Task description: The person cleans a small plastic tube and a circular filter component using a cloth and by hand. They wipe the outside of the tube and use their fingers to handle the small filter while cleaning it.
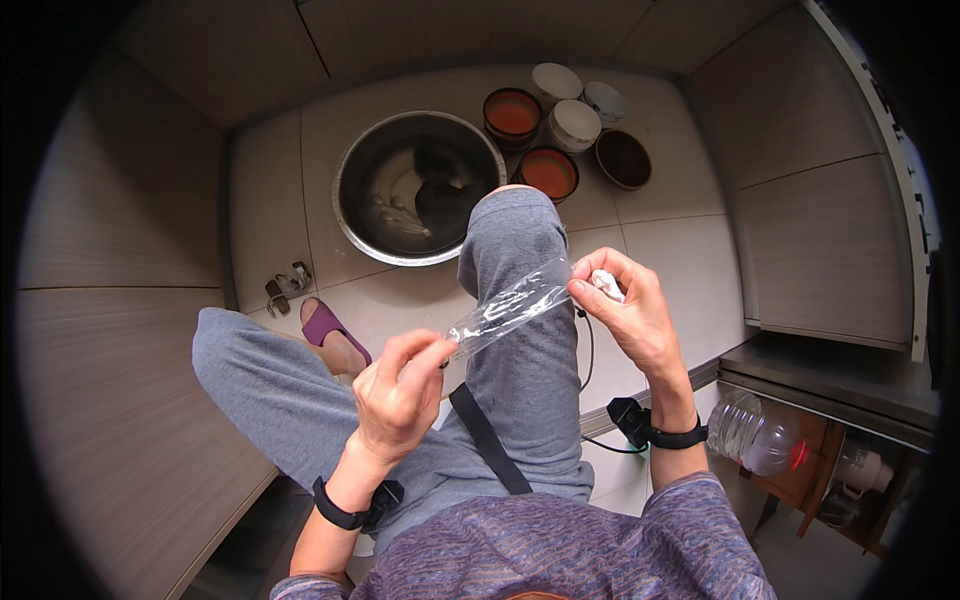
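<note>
A strip of clear plastic film or bag (514, 307) is stretched between my two hands above my knee. My left hand (401, 394) pinches its lower left end between thumb and fingers. At its upper right end, my right hand (630, 304) grips it with thumb and forefinger. A crumpled white wad (607, 285), perhaps tissue, is tucked in the right palm. Beyond my knee stands a large metal basin (345, 202) of water on the floor, with pale and dark shapes in it that I cannot make out.
Stacked red-orange bowls (512, 112), white bowls (576, 124) and a dark brown bowl (624, 159) stand right of the basin. Small dark objects (287, 287) lie near my purple slipper (330, 330). Cabinets (825, 247) enclose the floor. A clear plastic jug (750, 435) with a red cap lies at right.
</note>
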A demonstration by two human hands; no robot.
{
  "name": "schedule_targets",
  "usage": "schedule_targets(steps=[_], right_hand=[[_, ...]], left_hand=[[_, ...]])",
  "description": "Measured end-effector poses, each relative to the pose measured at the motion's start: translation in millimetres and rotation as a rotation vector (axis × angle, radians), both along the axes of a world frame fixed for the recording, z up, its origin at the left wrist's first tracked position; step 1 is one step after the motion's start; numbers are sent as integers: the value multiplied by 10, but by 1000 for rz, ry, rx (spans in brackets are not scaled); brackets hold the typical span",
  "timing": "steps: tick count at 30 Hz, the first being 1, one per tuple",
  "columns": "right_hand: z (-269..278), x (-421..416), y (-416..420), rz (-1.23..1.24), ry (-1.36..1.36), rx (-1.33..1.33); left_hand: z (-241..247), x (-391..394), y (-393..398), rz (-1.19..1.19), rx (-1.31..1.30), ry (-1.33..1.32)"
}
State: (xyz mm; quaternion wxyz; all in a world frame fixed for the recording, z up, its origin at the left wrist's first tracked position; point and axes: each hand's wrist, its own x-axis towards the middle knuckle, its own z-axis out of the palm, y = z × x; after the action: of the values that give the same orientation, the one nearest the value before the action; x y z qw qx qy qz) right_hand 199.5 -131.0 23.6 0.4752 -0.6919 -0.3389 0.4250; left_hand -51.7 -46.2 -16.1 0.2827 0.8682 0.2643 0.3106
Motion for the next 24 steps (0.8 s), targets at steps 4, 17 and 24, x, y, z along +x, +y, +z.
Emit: schedule_targets(steps=[4, 17, 24], right_hand=[[-46, 31, -12, 24, -34, 13], [106, 7, -44, 203, -344, 23], [164, -162, 19, 330, -397, 138]], left_hand=[[61, 65, 24, 0, -832, -245], [118, 120, 442, -359, -1739, -215], [153, 443, 238, -314, -1488, 21]])
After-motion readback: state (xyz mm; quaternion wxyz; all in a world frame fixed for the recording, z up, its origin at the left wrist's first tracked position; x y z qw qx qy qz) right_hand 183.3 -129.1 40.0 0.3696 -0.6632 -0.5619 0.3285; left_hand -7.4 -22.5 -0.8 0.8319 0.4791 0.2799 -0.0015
